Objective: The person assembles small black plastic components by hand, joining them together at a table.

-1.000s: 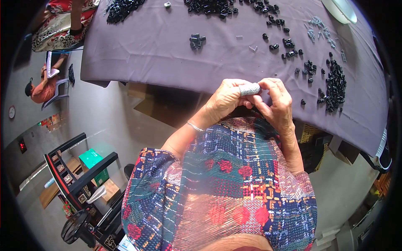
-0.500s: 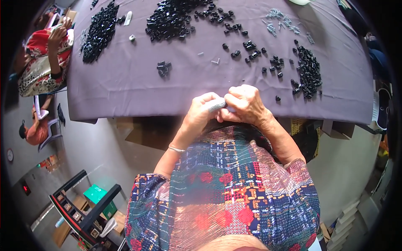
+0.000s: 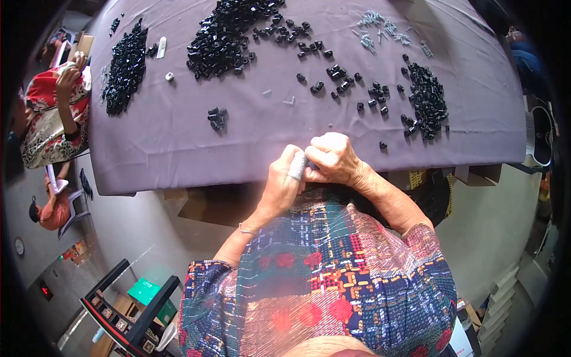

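Both my hands meet just above the near edge of the table, fingers pressed together. My left hand (image 3: 282, 185) is closed, with a pale grey wrap (image 3: 297, 165) around one finger. Against it, my right hand (image 3: 333, 156) is curled with its knuckles up. Whatever the two hands pinch between them is hidden by the fingers. Beyond them on the purple tablecloth (image 3: 250, 140) lie a small cluster of black plastic parts (image 3: 217, 119) and a few tiny clear or metal pieces (image 3: 289, 101). A single black part (image 3: 383, 145) rests right of my right hand.
Large heaps of black parts lie at the left (image 3: 126, 71), the far middle (image 3: 217, 44) and the right (image 3: 428, 104). Silvery screws (image 3: 380, 30) are scattered at the far right. Another person (image 3: 56, 113) sits by the left side. A cardboard box (image 3: 208, 205) stands under the table.
The view has shifted, so the table things appear lower and further left. My hands stay together; the left one has turned more upright, its finger wrap now nearly vertical.
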`<action>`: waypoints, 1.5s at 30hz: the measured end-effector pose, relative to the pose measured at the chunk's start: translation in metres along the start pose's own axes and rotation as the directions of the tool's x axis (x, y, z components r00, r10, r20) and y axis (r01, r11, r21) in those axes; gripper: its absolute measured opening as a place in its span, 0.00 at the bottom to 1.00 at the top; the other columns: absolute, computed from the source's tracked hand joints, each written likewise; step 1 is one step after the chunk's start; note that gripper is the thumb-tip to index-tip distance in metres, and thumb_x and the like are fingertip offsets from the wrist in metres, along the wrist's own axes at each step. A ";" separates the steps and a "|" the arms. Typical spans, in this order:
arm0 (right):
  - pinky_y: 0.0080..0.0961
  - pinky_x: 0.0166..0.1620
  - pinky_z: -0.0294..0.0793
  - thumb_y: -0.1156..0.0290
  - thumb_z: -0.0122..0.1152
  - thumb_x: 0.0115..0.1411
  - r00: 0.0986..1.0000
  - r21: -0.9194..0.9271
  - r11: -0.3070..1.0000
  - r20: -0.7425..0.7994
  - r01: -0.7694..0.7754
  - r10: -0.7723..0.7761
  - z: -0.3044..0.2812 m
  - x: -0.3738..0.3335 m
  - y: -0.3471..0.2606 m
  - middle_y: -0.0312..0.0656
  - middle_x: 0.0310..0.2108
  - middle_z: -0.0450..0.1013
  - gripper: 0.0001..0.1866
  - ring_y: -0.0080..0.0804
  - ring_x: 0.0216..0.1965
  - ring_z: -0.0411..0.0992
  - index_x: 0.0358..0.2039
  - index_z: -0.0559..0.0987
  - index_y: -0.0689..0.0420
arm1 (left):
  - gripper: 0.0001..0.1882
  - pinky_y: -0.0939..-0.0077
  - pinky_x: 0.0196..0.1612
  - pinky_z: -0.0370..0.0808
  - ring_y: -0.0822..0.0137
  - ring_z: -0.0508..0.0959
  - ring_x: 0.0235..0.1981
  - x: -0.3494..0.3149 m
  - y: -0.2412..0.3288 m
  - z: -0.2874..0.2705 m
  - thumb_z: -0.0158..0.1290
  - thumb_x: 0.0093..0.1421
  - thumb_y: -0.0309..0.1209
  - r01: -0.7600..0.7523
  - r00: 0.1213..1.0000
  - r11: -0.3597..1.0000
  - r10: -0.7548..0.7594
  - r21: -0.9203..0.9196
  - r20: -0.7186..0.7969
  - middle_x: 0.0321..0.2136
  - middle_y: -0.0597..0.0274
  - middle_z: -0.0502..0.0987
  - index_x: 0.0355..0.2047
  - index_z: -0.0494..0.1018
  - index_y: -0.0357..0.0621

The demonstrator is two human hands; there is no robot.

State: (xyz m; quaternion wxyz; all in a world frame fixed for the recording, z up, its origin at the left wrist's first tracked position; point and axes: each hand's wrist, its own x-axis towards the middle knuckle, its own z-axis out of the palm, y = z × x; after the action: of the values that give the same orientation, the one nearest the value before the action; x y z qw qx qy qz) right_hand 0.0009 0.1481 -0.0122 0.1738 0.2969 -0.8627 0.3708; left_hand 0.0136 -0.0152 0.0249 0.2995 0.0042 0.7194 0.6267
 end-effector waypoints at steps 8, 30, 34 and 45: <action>0.29 0.20 0.67 0.63 0.64 0.42 1.000 -0.015 1.000 -0.008 -0.012 0.012 0.003 0.000 -0.001 0.37 0.15 0.62 0.13 0.33 0.15 0.66 0.17 0.68 0.55 | 0.10 0.85 0.15 0.57 0.82 0.62 0.13 0.002 -0.002 0.001 0.40 0.67 0.34 -0.070 0.996 0.998 0.070 -0.001 -0.052 0.13 0.73 0.64 0.33 0.65 0.42; 0.32 0.39 0.64 0.70 0.62 0.47 0.974 -0.523 0.823 -0.071 -0.221 0.216 -0.037 0.022 0.051 0.36 0.32 0.67 0.08 0.34 0.36 0.66 0.30 0.75 0.54 | 0.13 0.63 0.45 0.66 0.56 0.69 0.38 0.051 -0.003 -0.082 0.62 0.42 0.24 -0.149 0.518 0.353 0.823 0.924 -0.231 0.31 0.60 0.72 0.29 0.73 0.44; 0.29 0.35 0.67 0.77 0.62 0.46 0.973 -0.411 0.887 -0.176 -0.210 0.148 -0.036 0.017 0.045 0.38 0.29 0.68 0.07 0.35 0.32 0.68 0.28 0.74 0.57 | 0.11 0.72 0.41 0.69 0.65 0.72 0.37 0.039 0.004 -0.072 0.61 0.48 0.23 -0.158 0.449 0.435 0.831 0.886 -0.328 0.32 0.64 0.74 0.33 0.75 0.43; 0.14 0.33 0.65 0.80 0.60 0.56 0.655 0.906 0.236 0.058 -0.351 0.753 -0.017 0.017 -0.014 0.33 0.30 0.72 0.05 0.16 0.27 0.65 0.33 0.77 0.64 | 0.13 0.80 0.34 0.75 0.73 0.77 0.31 0.021 0.006 -0.006 0.57 0.57 0.30 -0.133 0.989 0.861 0.081 -0.492 -0.126 0.33 0.59 0.79 0.41 0.75 0.35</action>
State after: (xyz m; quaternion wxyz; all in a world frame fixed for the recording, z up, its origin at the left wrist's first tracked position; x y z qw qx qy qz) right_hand -0.0018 0.1465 0.0155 0.0222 -0.0753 -0.5429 0.8361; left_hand -0.0082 -0.0114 0.0221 0.2183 -0.0652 0.5461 0.8062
